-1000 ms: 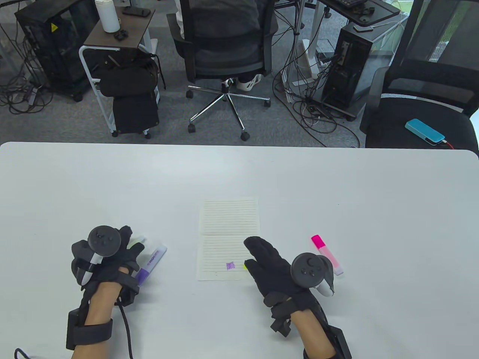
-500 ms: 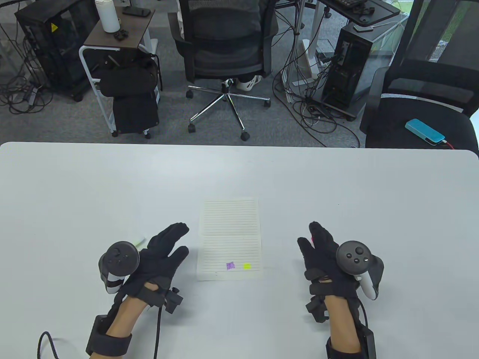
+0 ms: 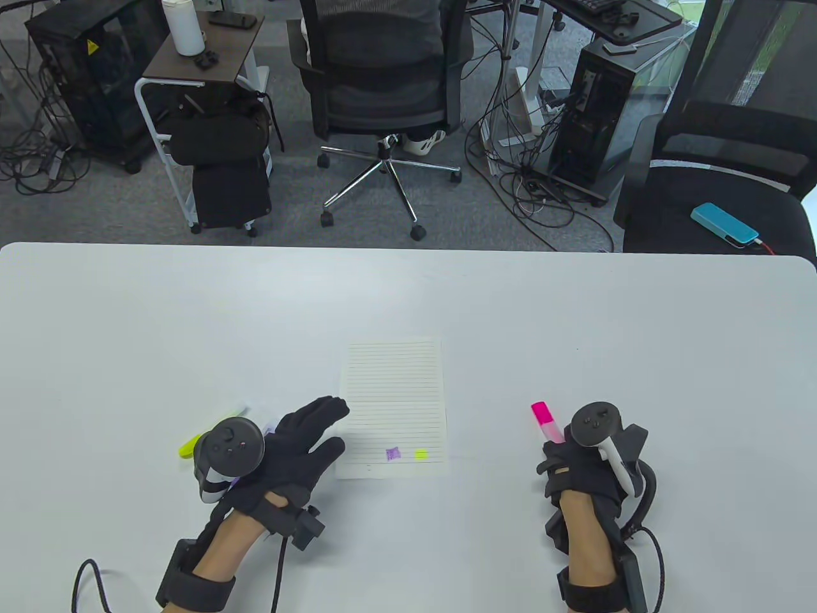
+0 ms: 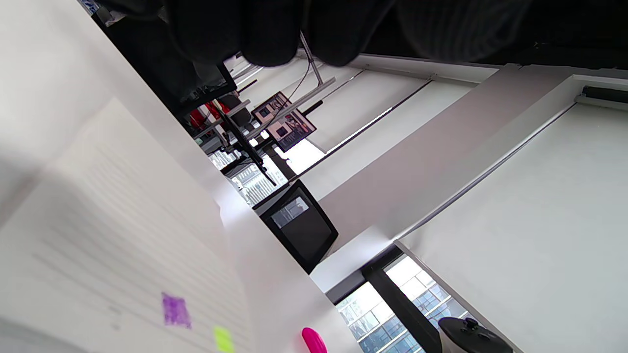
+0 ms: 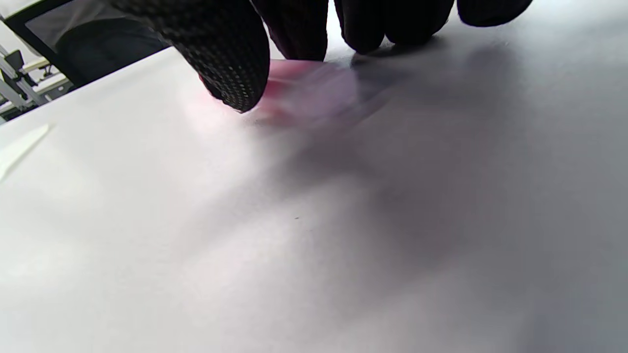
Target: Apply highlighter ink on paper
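Care is advised: pink highlighter point(image 3: 547, 423), loosely touched by right hand point(image 3: 577, 469), should be pinched mid-barrel while spread, empty left hand point(image 3: 290, 447) steadies paper point(image 3: 392, 389).

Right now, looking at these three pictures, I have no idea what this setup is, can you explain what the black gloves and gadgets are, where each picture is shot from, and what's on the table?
These are a person's two hands in black sensor gloves, each with a tracker strapped on its back; the fingers are free.

The big picture looks down at the white table. The other two come from cameras on the wrists, tilted, with gloved fingertips hanging in from the top.

On the table lies a lined paper carrying a purple mark and a yellow mark. The left hand lies with fingers spread at the paper's left edge; whether it presses the sheet is unclear. A yellow highlighter lies beside it.

The right hand is closing around the pink highlighter, which appears to be on the table; the right wrist view is blurred, so the grip is uncertain.
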Available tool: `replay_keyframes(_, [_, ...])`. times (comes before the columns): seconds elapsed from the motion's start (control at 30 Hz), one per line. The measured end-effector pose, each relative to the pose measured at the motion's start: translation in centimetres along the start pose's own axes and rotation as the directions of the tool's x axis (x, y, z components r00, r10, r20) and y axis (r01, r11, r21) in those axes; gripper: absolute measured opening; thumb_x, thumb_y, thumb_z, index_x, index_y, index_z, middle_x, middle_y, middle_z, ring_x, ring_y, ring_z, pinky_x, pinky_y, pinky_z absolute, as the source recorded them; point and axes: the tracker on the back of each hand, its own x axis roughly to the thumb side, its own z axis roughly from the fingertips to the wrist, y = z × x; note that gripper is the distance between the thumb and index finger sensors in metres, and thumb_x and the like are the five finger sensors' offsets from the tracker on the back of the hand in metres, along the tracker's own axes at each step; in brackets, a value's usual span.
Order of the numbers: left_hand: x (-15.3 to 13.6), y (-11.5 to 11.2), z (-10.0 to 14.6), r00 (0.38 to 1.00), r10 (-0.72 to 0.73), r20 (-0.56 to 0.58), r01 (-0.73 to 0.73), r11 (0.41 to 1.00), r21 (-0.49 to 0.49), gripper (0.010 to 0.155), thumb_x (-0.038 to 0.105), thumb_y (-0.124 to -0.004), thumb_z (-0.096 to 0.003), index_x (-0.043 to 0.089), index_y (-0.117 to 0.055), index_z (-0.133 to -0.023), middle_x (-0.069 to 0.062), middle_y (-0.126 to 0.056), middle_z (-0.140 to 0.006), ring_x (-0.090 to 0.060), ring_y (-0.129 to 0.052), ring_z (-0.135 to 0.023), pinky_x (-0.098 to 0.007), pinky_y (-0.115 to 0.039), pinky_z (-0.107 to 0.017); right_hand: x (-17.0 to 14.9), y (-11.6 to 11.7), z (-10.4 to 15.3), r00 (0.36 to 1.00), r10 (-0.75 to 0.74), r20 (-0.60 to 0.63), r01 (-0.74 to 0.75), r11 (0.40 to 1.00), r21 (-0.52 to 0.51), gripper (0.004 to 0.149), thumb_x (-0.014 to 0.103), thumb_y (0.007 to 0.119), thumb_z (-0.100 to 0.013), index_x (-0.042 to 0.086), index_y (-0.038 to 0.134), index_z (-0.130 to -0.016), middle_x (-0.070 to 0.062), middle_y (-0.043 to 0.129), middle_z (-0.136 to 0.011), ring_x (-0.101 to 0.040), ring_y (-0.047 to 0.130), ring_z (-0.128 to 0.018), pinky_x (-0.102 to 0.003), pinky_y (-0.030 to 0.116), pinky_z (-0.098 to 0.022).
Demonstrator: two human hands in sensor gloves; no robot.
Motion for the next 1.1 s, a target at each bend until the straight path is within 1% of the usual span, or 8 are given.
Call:
replay_keyframes(0.2, [0.0, 0.0, 0.0, 1.0, 0.002, 0.003, -0.002, 1.0, 0.001, 0.068, 0.054, -0.072, -0.0427, 0.023, -0.063, -0.102, -0.01, -0.062, -0.108, -0.041, -0.068, -0.093, -0.064, -0.056, -0.068, 0.2, 0.2, -0.2, 1.0, -0.007, 0.023, 0.006, 0.999, 0.047, 0.052, 0.029, 0.086, -0.061, 0.001, 0.065, -0.099, -0.025, 0.046, -0.109, -0.053, 0.042, -0.095, -0.072, 0.039, -0.067])
replay_keyframes(0.4, [0.1, 0.0, 0.0, 1.0, 0.0, 0.011, 0.0, 1.0, -0.002, 0.068, 0.054, -0.072, -0.0427, 0.023, -0.063, -0.102, -0.01, -0.062, -0.107, -0.041, -0.068, -0.093, -0.064, -0.056, -0.068, 1.1, -0.3, 1.2, 0.989, -0.068, 0.132, 0.07, 0.998, -0.006, 0.051, 0.03, 0.078, -0.064, 0.007, 0.054, -0.102, -0.028, 0.041, -0.112, -0.056, 0.042, -0.098, -0.073, 0.043, -0.067])
replay_keyframes(0.5, [0.1, -0.1, 0.0, 1.0, -0.005, 0.016, 0.005, 1.0, -0.001, 0.068, 0.054, -0.073, -0.0427, 0.023, -0.063, -0.102, -0.01, -0.062, -0.107, -0.041, -0.068, -0.093, -0.064, -0.056, -0.068, 2.6, -1.0, 2.9, 0.954, -0.126, 0.272, 0.146, 0.988, -0.055, 0.05, 0.031, 0.077, -0.064, 0.011, 0.053, -0.104, -0.025, 0.056, -0.109, -0.052, 0.065, -0.093, -0.067, 0.059, -0.065])
replay_keyframes(0.57, [0.1, -0.2, 0.0, 1.0, -0.008, 0.019, 0.008, 1.0, -0.004, 0.068, 0.054, -0.073, -0.0426, 0.022, -0.063, -0.102, -0.01, -0.062, -0.107, -0.041, -0.068, -0.093, -0.064, -0.056, -0.068, 3.7, -1.2, 3.8, 0.908, -0.169, 0.384, 0.188, 0.982, -0.012, 0.05, 0.031, 0.077, -0.063, 0.011, 0.056, -0.103, -0.021, 0.07, -0.1, -0.035, 0.089, -0.072, -0.053, 0.075, -0.056])
replay_keyframes(0.7, [0.4, -0.7, 0.0, 0.997, -0.064, 0.035, 0.065, 0.998, -0.024, 0.067, 0.054, -0.073, -0.0427, 0.022, -0.064, -0.101, -0.01, -0.062, -0.107, -0.041, -0.069, -0.093, -0.064, -0.056, -0.068, 6.9, -0.3, 5.6, 0.756, -0.237, 0.61, 0.198, 0.971, 0.131, 0.048, 0.032, 0.077, -0.063, 0.012, 0.059, -0.104, -0.019, 0.079, -0.09, -0.024, 0.093, -0.055, -0.046, 0.08, -0.046])
replay_keyframes(0.87, [1.3, -2.5, 0.0, 0.981, -0.178, 0.073, 0.185, 0.977, -0.103, 0.068, 0.053, -0.074, -0.0424, 0.022, -0.063, -0.102, -0.01, -0.062, -0.108, -0.042, -0.067, -0.094, -0.064, -0.055, -0.068, 11.1, 2.7, 8.1, 0.561, -0.235, 0.794, 0.075, 0.969, 0.234, 0.048, 0.032, 0.075, -0.064, 0.013, 0.059, -0.105, -0.018, 0.079, -0.087, -0.021, 0.091, -0.052, -0.045, 0.079, -0.045])
replay_keyframes(1.0, [2.1, -4.5, 0.2, 0.956, -0.269, 0.117, 0.289, 0.935, -0.208, 0.07, 0.055, -0.076, -0.0413, 0.021, -0.063, -0.102, -0.011, -0.065, -0.107, -0.05, -0.06, -0.097, -0.068, -0.052, -0.068, 13.6, 4.7, 10.6, 0.426, -0.244, 0.871, 0.047, 0.968, 0.248, 0.048, 0.032, 0.074, -0.064, 0.014, 0.058, -0.105, -0.017, 0.079, -0.087, -0.021, 0.091, -0.053, -0.046, 0.079, -0.046])
replay_keyframes(1.1, [2.7, -5.5, 0.3, 0.947, -0.282, 0.151, 0.312, 0.919, -0.24, 0.064, 0.051, -0.076, -0.041, 0.016, -0.074, -0.094, -0.009, -0.087, -0.091, -0.043, -0.086, -0.084, -0.064, -0.069, -0.062, 14.6, 5.7, 12.0, 0.375, -0.236, 0.897, 0.078, 0.972, 0.223, 0.047, 0.031, 0.073, -0.064, 0.012, 0.059, -0.105, -0.018, 0.079, -0.087, -0.022, 0.091, -0.053, -0.047, 0.079, -0.047])
